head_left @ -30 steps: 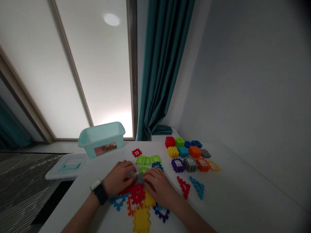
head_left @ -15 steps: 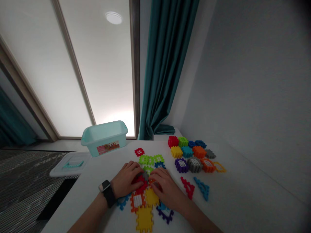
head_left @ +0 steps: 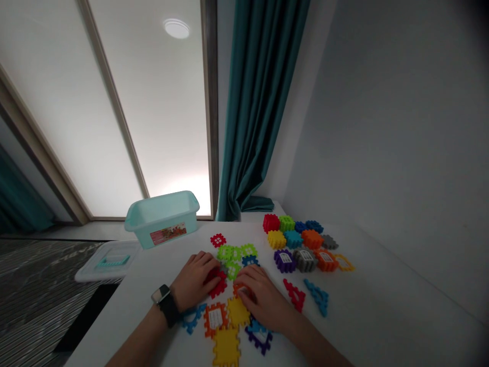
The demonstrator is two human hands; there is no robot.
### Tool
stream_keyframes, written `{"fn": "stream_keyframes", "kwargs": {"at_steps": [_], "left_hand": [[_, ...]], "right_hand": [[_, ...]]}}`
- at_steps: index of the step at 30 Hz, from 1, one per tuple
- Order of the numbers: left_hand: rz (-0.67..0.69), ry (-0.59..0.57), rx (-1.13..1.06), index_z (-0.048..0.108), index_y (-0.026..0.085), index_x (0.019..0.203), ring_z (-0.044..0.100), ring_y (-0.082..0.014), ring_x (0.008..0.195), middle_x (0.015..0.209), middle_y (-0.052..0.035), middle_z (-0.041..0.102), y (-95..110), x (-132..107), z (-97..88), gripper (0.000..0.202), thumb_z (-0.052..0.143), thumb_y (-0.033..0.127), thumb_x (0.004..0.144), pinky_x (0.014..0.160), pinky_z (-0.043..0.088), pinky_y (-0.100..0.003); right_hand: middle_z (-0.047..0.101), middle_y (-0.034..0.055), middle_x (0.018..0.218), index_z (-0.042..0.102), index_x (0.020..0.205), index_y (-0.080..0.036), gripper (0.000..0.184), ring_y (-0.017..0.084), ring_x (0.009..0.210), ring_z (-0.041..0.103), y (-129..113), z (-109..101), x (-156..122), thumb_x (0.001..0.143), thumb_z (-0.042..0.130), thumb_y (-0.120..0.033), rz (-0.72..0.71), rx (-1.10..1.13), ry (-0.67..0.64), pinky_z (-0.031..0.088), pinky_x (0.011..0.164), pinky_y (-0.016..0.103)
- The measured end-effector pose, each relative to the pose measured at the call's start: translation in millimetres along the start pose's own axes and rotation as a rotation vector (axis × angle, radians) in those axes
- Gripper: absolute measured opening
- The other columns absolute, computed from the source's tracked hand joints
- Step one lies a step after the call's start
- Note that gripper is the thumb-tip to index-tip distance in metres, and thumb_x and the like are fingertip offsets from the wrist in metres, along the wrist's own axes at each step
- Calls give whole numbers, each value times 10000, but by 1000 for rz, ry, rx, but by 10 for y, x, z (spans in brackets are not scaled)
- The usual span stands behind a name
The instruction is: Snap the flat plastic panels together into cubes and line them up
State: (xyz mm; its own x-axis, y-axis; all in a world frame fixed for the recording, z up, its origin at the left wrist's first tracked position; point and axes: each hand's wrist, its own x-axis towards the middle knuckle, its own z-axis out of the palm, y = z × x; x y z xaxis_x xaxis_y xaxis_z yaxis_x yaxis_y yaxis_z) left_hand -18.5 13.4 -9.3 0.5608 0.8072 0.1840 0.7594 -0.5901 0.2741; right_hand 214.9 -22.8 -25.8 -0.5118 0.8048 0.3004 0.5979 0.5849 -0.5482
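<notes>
Both of my hands rest on a cluster of flat interlocking plastic tiles on the white table (head_left: 382,316). My left hand (head_left: 194,279), with a dark watch on its wrist, has its fingers curled over a red square tile (head_left: 218,285). My right hand (head_left: 260,296) lies over an orange tile (head_left: 240,290), fingers bent down on it. A green tile group (head_left: 234,254) lies just beyond my fingertips. Yellow tiles (head_left: 233,326), an orange framed tile (head_left: 214,318), a blue triangle (head_left: 190,318) and a purple triangle (head_left: 260,340) lie below my hands.
Stacks of coloured tiles (head_left: 301,244) stand at the right back. A red triangle (head_left: 295,294) and a blue triangle (head_left: 316,295) lie to the right. A lone red tile (head_left: 217,239), a mint tub (head_left: 162,218) and its lid (head_left: 107,260) sit at the left.
The grey piece seen between my fingers earlier is no longer visible. My hands have shifted slightly, the left now over the red tile, and the camera has moved a little.
</notes>
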Motion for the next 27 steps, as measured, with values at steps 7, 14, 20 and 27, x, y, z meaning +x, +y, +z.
{"fn": "stream_keyframes", "kwargs": {"at_steps": [7, 14, 20, 27], "left_hand": [[75, -74, -119, 623, 258, 1191, 531, -285, 1120, 1198, -56, 617, -71, -81, -100, 502, 752, 245, 706, 984, 407, -418], [35, -105, -138, 610, 260, 1232, 540, -278, 1102, 1172, -55, 614, -81, -52, -67, 542, 743, 189, 711, 976, 424, -415], [17, -7, -156, 580, 269, 1260, 542, -272, 1109, 1205, -61, 584, -74, -34, 10, 539, 764, 200, 758, 971, 438, -415], [4, 65, -123, 578, 271, 1265, 549, -274, 1100, 1222, -65, 575, -84, -25, 78, 518, 768, 215, 787, 967, 443, -418]], "right_hand": [[627, 31, 1091, 644, 1016, -237, 268, 222, 1134, 522, -69, -135, -16, 789, 645, -96, -25, 52, -101, 419, 1018, 373], [611, 31, 1113, 666, 1086, -251, 384, 239, 1141, 507, -51, -142, -48, 716, 739, -180, -17, 49, -197, 389, 1033, 377], [567, 43, 1205, 591, 1274, -280, 646, 269, 1204, 459, -32, -198, -39, 669, 816, -291, 29, 43, -274, 358, 1067, 403], [547, 61, 1253, 568, 1317, -267, 702, 291, 1252, 429, 0, -286, -45, 668, 818, -367, 75, 54, -326, 324, 1093, 422]]}}
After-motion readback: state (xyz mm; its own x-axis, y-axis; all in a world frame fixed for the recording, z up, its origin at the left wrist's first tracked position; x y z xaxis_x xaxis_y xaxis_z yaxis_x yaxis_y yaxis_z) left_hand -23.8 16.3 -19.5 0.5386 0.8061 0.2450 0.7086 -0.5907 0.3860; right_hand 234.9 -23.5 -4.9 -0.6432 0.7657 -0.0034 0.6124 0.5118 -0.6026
